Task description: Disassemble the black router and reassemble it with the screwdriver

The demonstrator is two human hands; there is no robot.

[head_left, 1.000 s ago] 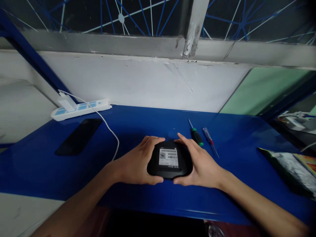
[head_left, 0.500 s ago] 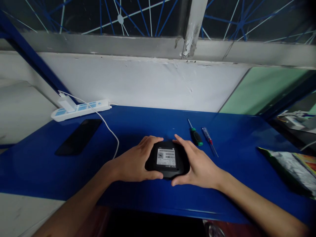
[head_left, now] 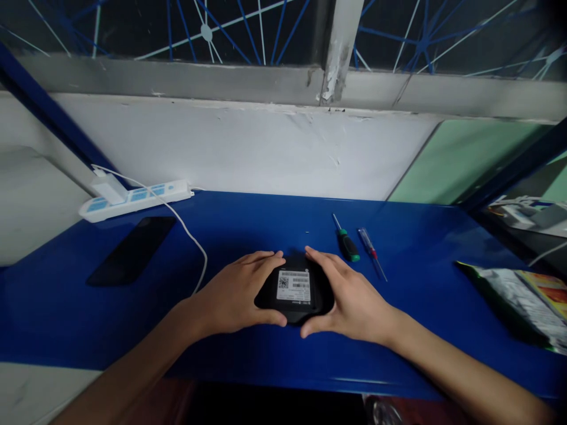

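Note:
A black rounded electronic device (head_left: 295, 310) with a white barcode label (head_left: 293, 285) on its upper face is between my hands, low over the blue table. My left hand (head_left: 237, 292) grips its left side, thumb along the near edge and fingers at the far edge. On the right side my right hand (head_left: 349, 295) grips it in the same way. The fingertips at the far edge are partly hidden. Beyond my right hand lie a green and black screwdriver (head_left: 348, 243) and a clear-handled screwdriver (head_left: 372, 251) with a red collar.
The blue table (head_left: 248, 218) meets a white wall at the back. At left are a black phone (head_left: 133, 251), a white power strip (head_left: 137, 199) with a plugged-in charger, and its white cable (head_left: 190, 233). A shiny foil packet (head_left: 516, 301) lies at the right edge.
The whole view has shifted slightly, so most things sit a little further left. Both hands keep their grip on the device, with little other visible movement.

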